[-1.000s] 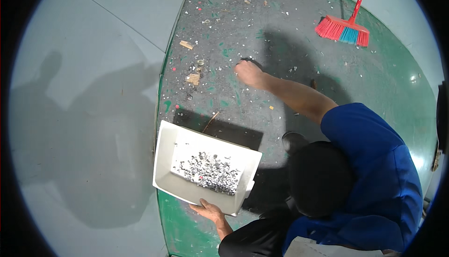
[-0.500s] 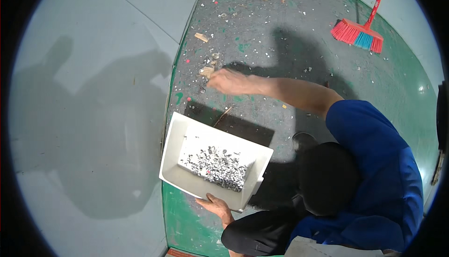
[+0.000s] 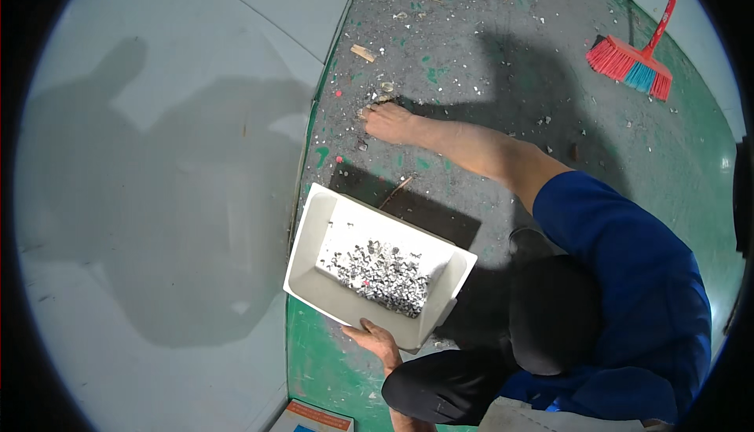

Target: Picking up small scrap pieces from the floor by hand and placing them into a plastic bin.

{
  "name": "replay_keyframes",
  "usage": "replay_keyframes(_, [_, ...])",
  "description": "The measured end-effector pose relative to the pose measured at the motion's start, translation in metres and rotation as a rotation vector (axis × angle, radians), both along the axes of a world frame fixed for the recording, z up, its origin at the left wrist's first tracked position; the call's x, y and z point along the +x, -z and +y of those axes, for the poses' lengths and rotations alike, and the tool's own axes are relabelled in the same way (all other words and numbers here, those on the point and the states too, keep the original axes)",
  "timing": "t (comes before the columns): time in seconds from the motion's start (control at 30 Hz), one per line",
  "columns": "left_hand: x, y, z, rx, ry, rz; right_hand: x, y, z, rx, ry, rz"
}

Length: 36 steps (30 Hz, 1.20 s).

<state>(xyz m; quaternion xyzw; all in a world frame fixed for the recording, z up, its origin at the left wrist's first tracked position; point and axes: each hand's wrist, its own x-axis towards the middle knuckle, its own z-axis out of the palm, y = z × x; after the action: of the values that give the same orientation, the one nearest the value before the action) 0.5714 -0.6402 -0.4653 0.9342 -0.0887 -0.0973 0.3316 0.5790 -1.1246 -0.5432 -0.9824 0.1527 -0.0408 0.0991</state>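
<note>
My left hand (image 3: 375,342) grips the near edge of a white rectangular plastic bin (image 3: 334,294), thumb over the rim. The bin is tilted, and a pile of small black and white scraps (image 3: 385,279) lies toward its near right side. Beyond the bin, my right hand (image 3: 389,123) is down at the littered floor with its fingers drawn together. Pale tan scraps show at its fingertips, but the hand mostly covers them. A flat wooden chip (image 3: 363,53) lies farther off, and a thin stick (image 3: 395,192) is just beyond the bin.
A red and blue broom (image 3: 631,66) stands at the far right. Along the left runs a pale wall (image 3: 181,141). White flecks and chips litter the worn grey-green floor (image 3: 440,31). A flat printed box or booklet (image 3: 318,416) lies at the bottom.
My right hand, blurred before beside a tan scrap, has settled over it with fingers together. My left hand still holds the bin. The whole view has shifted slightly, moving the scene rightward.
</note>
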Motion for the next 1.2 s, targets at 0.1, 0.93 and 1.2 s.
replay_keyframes(0.1, [0.003,0.010,0.004,0.064,-0.032,-0.036,0.003,0.005,-0.003,-0.021,-0.005,-0.034])
replay_keyframes(0.93, [0.002,0.016,0.009,-0.101,-0.059,0.021,-0.040,-0.074,0.078,0.976,-0.013,-0.389])
replay_keyframes(1.2, [0.002,0.009,0.000,-0.046,-0.112,0.041,-0.002,-0.042,0.017,0.407,0.146,-0.430])
